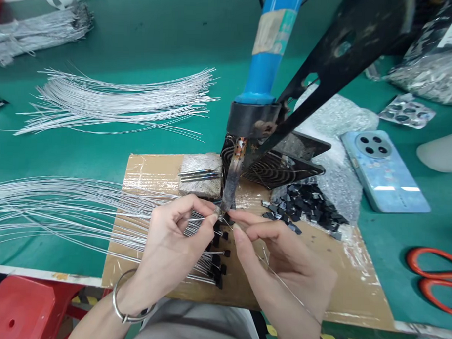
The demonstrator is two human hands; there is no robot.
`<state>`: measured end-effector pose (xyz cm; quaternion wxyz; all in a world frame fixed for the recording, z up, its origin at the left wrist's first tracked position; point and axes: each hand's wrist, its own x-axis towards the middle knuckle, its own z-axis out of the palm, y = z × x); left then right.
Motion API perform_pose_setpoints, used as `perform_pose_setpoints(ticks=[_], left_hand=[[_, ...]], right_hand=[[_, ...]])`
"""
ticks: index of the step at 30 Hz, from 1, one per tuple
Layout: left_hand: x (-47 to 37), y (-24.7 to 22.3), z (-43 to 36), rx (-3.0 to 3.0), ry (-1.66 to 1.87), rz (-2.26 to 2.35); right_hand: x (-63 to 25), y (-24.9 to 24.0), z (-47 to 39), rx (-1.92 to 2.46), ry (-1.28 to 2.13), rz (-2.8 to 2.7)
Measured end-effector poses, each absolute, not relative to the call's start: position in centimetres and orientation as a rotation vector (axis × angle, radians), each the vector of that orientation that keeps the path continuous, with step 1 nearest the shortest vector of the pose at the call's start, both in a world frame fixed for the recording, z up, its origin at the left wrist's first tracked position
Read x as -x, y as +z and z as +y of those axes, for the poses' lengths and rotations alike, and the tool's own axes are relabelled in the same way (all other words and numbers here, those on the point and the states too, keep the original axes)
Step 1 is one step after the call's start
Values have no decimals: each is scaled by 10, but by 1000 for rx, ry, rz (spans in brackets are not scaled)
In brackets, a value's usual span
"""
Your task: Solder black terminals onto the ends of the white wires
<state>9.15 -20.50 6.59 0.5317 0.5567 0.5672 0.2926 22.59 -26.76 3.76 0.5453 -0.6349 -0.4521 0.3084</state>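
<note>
My left hand (182, 242) pinches the end of a thin white wire between thumb and index finger, right below the tip of a soldering iron (259, 76). My right hand (282, 260) is closed on a strand of solder wire (286, 285), whose near end meets the iron's tip (229, 192). The iron hangs tip down from a black metal bracket (326, 69). Under my hands, several white wires with small black pieces (217, 268) on their ends lie on a cardboard sheet (310, 296). What sits exactly at the joint is hidden by my fingertips.
A bundle of white wires (128, 99) lies at the back left. Behind the iron stands a black fan (278, 164). Small black pieces (309, 207) are heaped on the right, beside a blue phone (387, 170) and red-handled scissors (426, 268). A red stool (21, 305) is below left.
</note>
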Motion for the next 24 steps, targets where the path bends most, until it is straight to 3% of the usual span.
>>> perform_pose_setpoints(ticks=[24], left_hand=[[-90,65,-205,-1323,737,1340]], right_hand=[[-222,37,-267,1486,688,-1032]])
